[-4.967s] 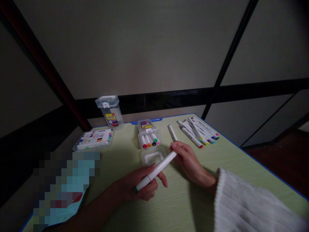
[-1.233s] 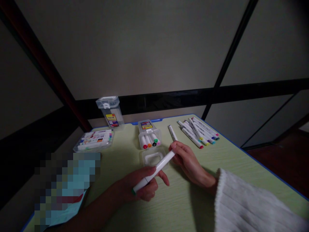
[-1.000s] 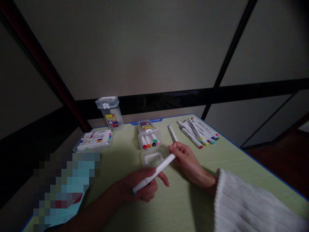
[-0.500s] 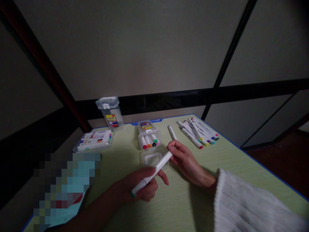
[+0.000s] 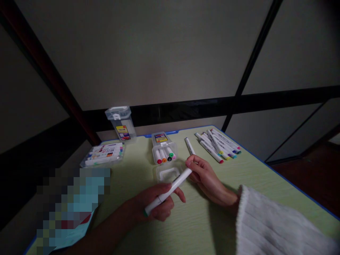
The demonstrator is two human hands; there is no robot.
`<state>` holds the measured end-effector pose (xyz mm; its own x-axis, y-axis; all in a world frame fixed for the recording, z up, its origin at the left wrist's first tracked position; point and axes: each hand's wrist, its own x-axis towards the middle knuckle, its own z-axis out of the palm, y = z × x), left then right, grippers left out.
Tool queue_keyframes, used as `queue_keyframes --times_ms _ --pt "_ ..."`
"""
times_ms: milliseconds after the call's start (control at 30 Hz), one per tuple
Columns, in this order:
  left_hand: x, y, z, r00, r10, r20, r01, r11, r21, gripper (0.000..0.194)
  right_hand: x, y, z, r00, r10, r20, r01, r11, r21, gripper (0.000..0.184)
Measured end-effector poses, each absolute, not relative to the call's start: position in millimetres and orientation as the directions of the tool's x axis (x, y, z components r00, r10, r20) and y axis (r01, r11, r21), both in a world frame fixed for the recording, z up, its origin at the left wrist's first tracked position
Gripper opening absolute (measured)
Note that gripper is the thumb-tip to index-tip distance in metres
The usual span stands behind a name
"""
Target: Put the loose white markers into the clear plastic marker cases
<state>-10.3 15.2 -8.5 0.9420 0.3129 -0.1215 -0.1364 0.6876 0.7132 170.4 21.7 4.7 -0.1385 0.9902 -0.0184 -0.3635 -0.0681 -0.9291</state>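
A white marker (image 5: 170, 190) with a green end cap is held slanted above the green table (image 5: 202, 226). My left hand (image 5: 155, 205) is closed round its lower, green-capped end. My right hand (image 5: 205, 179), in a white knitted sleeve, pinches the upper end between thumb and fingers. Just behind the marker lies a clear plastic lid (image 5: 169, 173). Beyond it lies an open clear marker case (image 5: 164, 147), with several coloured caps showing.
A lone white marker (image 5: 189, 145) lies right of the case. Several loose markers (image 5: 217, 145) are spread at the back right. A flat clear box of markers (image 5: 105, 154) and an upright empty case (image 5: 120, 122) stand at the back left. A blurred patch covers the near left.
Almost nothing has moved. The marker and both hands have drifted slightly left and down over five seconds, with the same grip at each end.
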Motion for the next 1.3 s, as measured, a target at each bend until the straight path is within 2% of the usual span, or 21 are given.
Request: queue_keyframes --times_ms 267,500,733,900,1167,1300 --pt "-10.5 16.3 -10.8 0.942 0.313 -0.117 -0.129 0.664 0.736 0.036 168.7 20.8 5.5 -0.214 0.977 -0.004 -0.470 -0.106 -0.876 0.029" --pt "-10.0 16.1 -8.7 0.940 0.305 -0.152 -0.094 0.660 0.745 0.041 169.1 21.9 5.2 -0.196 0.981 -0.008 -0.443 -0.096 -0.891 0.027" --pt "-8.9 14.9 -7.4 0.940 0.301 -0.163 -0.085 0.666 0.741 0.041 169.1 20.7 5.7 -0.186 0.983 0.004 -0.407 -0.073 -0.911 0.034" --pt "-7.9 15.3 -8.0 0.953 0.280 -0.113 -0.107 0.664 0.740 0.038 169.0 20.6 6.6 -0.183 0.982 -0.041 -0.394 -0.111 -0.913 0.036" --pt "-8.8 14.9 -7.6 0.951 0.291 -0.106 -0.125 0.674 0.728 0.037 167.9 20.6 9.0 -0.099 0.994 -0.038 -0.425 -0.077 -0.902 0.030" --pt "-9.7 12.9 -5.4 0.931 0.332 -0.151 -0.130 0.689 0.713 0.037 171.5 25.5 6.8 0.021 0.999 -0.046 -0.509 -0.029 -0.860 0.028"
